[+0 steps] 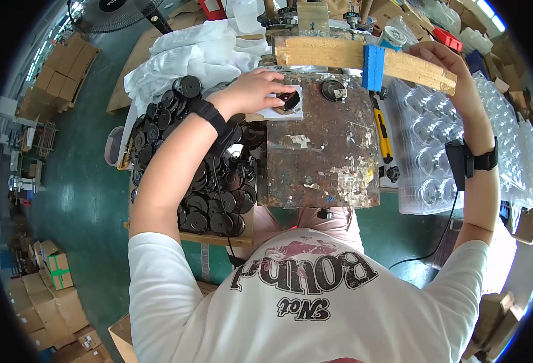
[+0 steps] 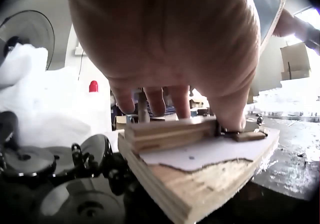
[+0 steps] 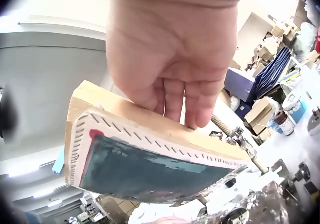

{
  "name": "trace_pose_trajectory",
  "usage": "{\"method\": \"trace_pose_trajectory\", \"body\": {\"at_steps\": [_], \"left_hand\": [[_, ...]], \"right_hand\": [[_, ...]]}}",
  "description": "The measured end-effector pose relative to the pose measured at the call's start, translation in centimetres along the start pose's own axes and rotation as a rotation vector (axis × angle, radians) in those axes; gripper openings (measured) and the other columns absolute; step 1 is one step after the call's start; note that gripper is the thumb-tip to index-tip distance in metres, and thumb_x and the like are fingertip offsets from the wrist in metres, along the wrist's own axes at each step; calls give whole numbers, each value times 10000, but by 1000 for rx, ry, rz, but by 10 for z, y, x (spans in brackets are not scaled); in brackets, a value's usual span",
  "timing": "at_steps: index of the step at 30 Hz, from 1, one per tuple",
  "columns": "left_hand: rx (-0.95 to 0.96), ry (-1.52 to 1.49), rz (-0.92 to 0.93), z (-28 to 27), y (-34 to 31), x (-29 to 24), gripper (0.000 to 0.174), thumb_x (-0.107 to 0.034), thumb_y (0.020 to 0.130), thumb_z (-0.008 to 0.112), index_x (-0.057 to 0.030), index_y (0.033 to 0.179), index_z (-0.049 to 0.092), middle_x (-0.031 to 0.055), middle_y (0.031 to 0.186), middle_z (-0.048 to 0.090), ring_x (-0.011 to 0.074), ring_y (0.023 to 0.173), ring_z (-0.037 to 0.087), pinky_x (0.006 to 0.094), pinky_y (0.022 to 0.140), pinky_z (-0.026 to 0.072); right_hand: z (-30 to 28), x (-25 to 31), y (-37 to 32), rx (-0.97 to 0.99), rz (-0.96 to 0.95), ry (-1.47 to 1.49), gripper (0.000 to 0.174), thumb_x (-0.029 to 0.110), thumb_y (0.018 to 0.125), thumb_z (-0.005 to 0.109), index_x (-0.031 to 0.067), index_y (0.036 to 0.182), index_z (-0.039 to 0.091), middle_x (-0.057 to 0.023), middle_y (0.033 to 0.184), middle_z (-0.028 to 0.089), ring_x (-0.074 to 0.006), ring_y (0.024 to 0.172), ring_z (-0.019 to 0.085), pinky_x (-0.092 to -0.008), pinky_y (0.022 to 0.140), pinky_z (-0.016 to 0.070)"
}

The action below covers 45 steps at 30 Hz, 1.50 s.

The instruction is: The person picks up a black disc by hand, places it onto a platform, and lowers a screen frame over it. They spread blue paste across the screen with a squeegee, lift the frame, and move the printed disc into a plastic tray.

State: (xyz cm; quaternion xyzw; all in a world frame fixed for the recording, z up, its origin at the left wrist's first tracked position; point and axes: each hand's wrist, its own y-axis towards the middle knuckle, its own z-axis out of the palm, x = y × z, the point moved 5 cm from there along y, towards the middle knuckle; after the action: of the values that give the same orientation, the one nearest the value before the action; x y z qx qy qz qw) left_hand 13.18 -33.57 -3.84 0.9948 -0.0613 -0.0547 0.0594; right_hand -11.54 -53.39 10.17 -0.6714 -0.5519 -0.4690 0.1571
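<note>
My left hand (image 1: pixel 251 92) reaches over a wooden jig (image 2: pixel 200 179) with a white top, its thumb and fingertips at a black disc (image 1: pixel 289 101) lying there. In the left wrist view the thumb points down onto the jig, and the other fingers hang beyond its wooden strip (image 2: pixel 170 134). A screen-printing frame (image 3: pixel 150 169) with a wooden edge and dark teal mesh stands tilted up; the head view shows it nearly edge-on, with blue tape (image 1: pixel 373 68) round it. My right hand (image 1: pixel 442 60) holds its far edge, fingers behind the wood.
Many black discs (image 1: pixel 197 221) are piled left of the stained metal plate (image 1: pixel 321 157). Another black disc with a clip (image 1: pixel 334 91) lies on it. A yellow cutter (image 1: pixel 382 136) and clear plastic trays (image 1: pixel 427 163) stand right. White cloth (image 1: pixel 187 57) lies at the back left.
</note>
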Motion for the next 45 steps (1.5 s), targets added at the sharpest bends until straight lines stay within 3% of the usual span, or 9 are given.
{"method": "trace_pose_trajectory", "body": {"at_steps": [6, 9, 13, 17, 25, 32, 39, 41, 45], "left_hand": [[-51, -160, -83, -27, -32, -17, 480, -279, 848, 561, -112, 1281, 440, 108, 1116, 562, 257, 1018, 524, 343, 903, 398], [-134, -1073, -500, -28, -54, -44, 568, -268, 862, 562, -52, 1332, 330, 123, 978, 608, 217, 854, 583, 310, 786, 455], [-76, -941, -413, -2, -60, -68, 637, -266, 866, 563, -38, 1364, 237, 110, 845, 625, 188, 726, 592, 285, 682, 472], [-28, -876, -449, 17, -61, -68, 654, -253, 863, 563, -46, 1373, 210, 107, 828, 625, 201, 730, 594, 306, 676, 474], [-47, -883, -418, 15, -62, -69, 666, -246, 858, 566, -60, 1379, 197, 112, 810, 619, 208, 701, 596, 309, 668, 479], [-46, -889, -438, 7, -62, -70, 617, -245, 857, 568, -55, 1356, 259, 111, 805, 625, 195, 703, 603, 307, 667, 480], [-256, -1012, -236, -58, -49, -72, 465, -231, 892, 529, -52, 1294, 380, 69, 896, 629, 137, 771, 588, 258, 691, 457], [-497, -1064, -26, -83, -45, -74, 414, -221, 910, 505, -60, 1278, 407, 51, 965, 623, 119, 819, 575, 232, 716, 441], [-527, -974, -54, -102, -48, -72, 384, -197, 916, 491, -75, 1274, 425, 46, 1049, 606, 126, 895, 565, 230, 777, 431]], "right_hand": [[24, -5, 8, 392, 164, -69, 245, 138, 890, 517, 25, 1107, 528, -48, 1060, 587, -110, 911, 572, -250, 787, 472], [51, -8, 29, 379, 107, -238, 275, 136, 862, 551, 45, 1120, 522, -41, 1041, 589, -118, 913, 571, -269, 783, 472], [98, -1, 72, 95, -172, -553, 303, 167, 792, 628, 69, 1067, 548, -69, 944, 603, -205, 855, 598, -322, 747, 475], [140, -17, 91, 226, -120, -862, 257, 154, 746, 649, 53, 972, 577, -112, 892, 594, -293, 824, 580, -364, 729, 469], [165, 5, 23, 313, -364, -598, 201, 145, 721, 652, 32, 876, 596, -141, 822, 592, -317, 759, 571, -371, 700, 470], [151, 11, 57, 346, -271, -702, 274, 116, 723, 653, 34, 980, 600, -137, 856, 606, -311, 780, 586, -345, 713, 486], [30, -53, 91, 50, 40, -433, 387, 187, 805, 630, 62, 1160, 540, -75, 890, 632, -115, 735, 601, -244, 634, 490], [-4, -77, 77, 68, 233, -614, 324, 175, 815, 614, 63, 1115, 567, -64, 898, 622, -107, 702, 594, -228, 617, 482], [8, -119, 32, 389, 343, -567, 292, 227, 810, 622, 64, 1051, 588, -61, 904, 610, -138, 732, 593, -260, 659, 482]]}}
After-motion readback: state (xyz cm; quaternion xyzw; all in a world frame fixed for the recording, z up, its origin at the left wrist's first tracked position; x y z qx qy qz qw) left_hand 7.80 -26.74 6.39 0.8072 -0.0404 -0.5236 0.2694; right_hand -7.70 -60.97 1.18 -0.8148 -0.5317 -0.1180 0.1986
